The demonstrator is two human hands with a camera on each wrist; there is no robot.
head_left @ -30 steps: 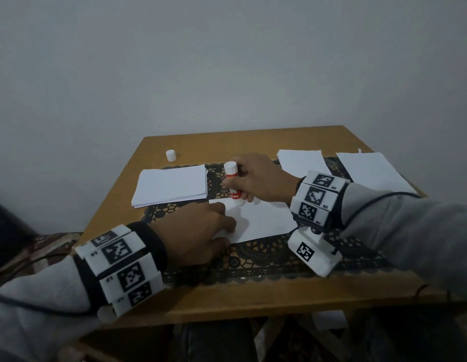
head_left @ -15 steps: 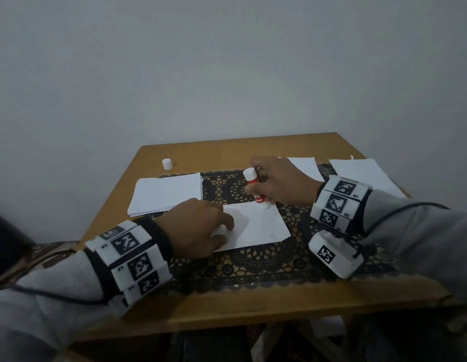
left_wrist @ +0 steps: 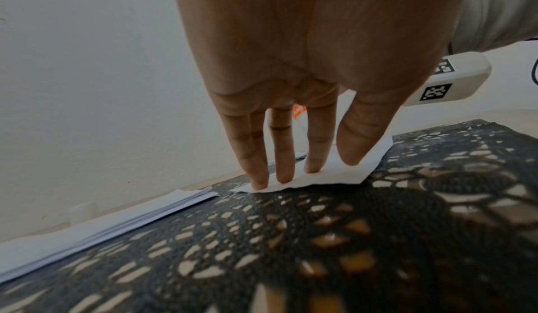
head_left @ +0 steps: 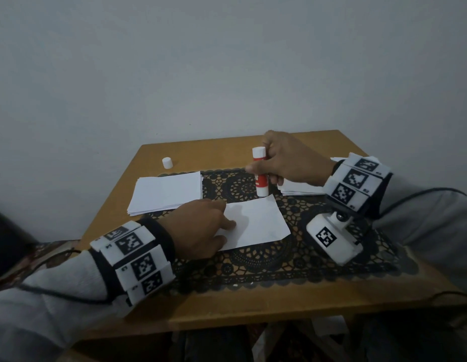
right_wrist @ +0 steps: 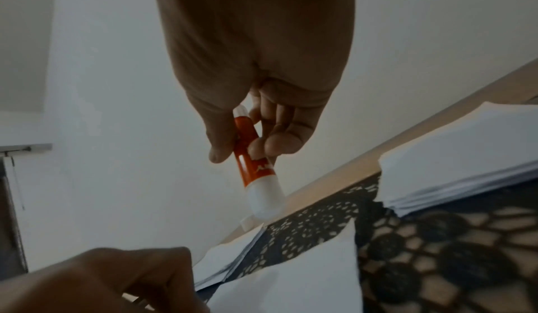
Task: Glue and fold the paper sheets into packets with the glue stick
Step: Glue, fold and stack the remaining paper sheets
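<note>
A folded white paper sheet (head_left: 256, 223) lies on the black lace mat (head_left: 279, 259) in the middle of the table. My left hand (head_left: 201, 231) presses flat on its left end, with straight fingers (left_wrist: 284, 161) on the paper (left_wrist: 346, 170). My right hand (head_left: 287, 160) grips a red and white glue stick (head_left: 261, 176), held upright and uncapped just beyond the sheet's far right corner. In the right wrist view the glue stick (right_wrist: 256, 173) points down at the mat, above the sheet (right_wrist: 291, 279), and I cannot tell if its tip touches anything.
A stack of white sheets (head_left: 167, 194) lies at the left on the wooden table (head_left: 227, 307). Another paper stack (head_left: 303, 188) sits at the right, partly under my right wrist. The white glue cap (head_left: 167, 162) stands at the back left.
My right hand has carried the glue stick along the sheet's far edge from left to right, off its right corner. My left hand stays pressing on the sheet.
</note>
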